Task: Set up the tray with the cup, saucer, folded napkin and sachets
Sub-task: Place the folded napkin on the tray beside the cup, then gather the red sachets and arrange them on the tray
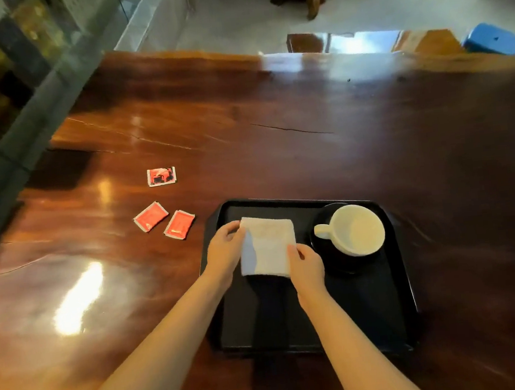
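Two hands pinch the folded napkin (269,247) on the tray (294,332) — our left hand (223,250) at its left edge, our right hand (305,264) at its near right corner. Right of our fingers (293,249) the cup (358,229) stands on the saucer (345,266). Three red sachets (161,176) (150,216) (179,224) lie left of them, on the table (242,117) — print unreadable.

Reaches forward with both bare forearms, wrists straight, angled in toward each other. Pinches the far left edge of the napkin (267,244) with the left grip (223,248), fingers curled, back of hand up. Pinches the near right edge with the right grip (307,265), thumb on top, knuckles up.
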A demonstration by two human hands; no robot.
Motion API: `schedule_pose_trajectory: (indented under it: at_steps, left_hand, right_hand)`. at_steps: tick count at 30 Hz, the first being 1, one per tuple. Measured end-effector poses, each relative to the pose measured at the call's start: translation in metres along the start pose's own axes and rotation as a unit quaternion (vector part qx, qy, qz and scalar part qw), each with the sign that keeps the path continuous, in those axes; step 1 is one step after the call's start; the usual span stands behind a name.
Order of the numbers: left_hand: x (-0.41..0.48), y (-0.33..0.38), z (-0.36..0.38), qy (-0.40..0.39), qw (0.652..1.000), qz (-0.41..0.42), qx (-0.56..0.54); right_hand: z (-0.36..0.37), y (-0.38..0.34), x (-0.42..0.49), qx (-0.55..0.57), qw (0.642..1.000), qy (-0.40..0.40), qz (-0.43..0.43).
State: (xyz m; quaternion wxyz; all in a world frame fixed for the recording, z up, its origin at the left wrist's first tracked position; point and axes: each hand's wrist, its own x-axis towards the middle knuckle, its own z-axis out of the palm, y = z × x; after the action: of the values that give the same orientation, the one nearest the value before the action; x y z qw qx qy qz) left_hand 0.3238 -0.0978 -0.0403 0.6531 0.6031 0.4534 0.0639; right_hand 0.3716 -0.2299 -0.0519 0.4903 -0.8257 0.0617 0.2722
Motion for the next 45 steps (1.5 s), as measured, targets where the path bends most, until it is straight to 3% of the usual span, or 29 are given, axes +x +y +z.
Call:
schedule_pose_trajectory:
  at_steps: [7, 18, 28, 36, 45]
  left_hand:
    - [0.02, -0.019, 0.018, -0.02, 0.988, 0.035, 0.146]
    - [0.024, -0.044, 0.025, 0.011, 0.958, 0.169, 0.23]
    - [0.02, -0.036, 0.028, 0.042, 0.953, 0.12, 0.275]
    - [-0.006, -0.014, -0.014, 0.069, 0.955, 0.143, 0.251]
    - [0.017, -0.017, -0.123, 0.151, 0.95, 0.11, 0.252]
  right_hand:
    - [0.021, 0.005, 0.028, -0.119, 0.992, 0.01, -0.034]
    - [0.016, 0.025, 0.02, -0.195, 0.965, -0.027, -0.173]
    - [0.011, 0.031, 0.027, -0.216, 0.955, -0.043, -0.197]
    - [0.008, 0.01, 0.013, -0.258, 0.947, -0.044, -0.184]
    - [0.061, -0.05, -0.011, -0.264, 0.905, -0.068, -0.327]
